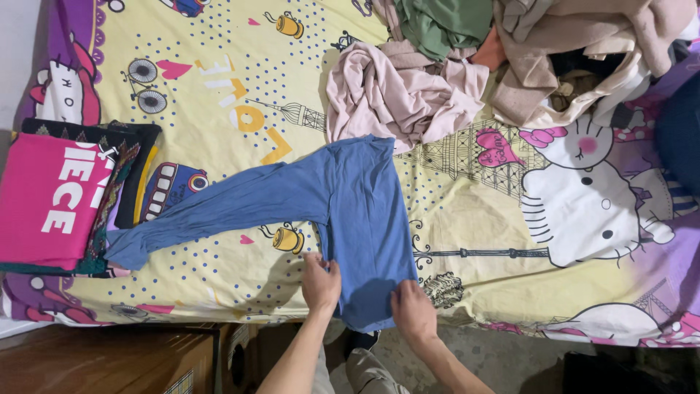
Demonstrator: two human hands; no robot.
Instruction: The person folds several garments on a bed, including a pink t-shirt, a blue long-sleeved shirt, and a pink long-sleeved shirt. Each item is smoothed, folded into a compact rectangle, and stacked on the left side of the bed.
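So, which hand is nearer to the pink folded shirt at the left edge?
The left hand. It rests on the blue shirt, on the side toward the pink folded shirt. The right hand is farther away, at the blue shirt's lower hem.

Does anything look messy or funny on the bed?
Yes. The blue shirt has one long sleeve flung out sideways onto the folded stack, and a crumpled heap of clothes sits unfolded at the far edge.

1. Long-sleeved shirt (350,211) at centre of bedsheet (474,241), sleeve toward 9 o'clock.
2. Folded stack (58,201) at 9 o'clock.
3. Loose clothes pile (510,58) at 1 o'clock.
4. Both hands at 6 o'clock, on shirt hem.
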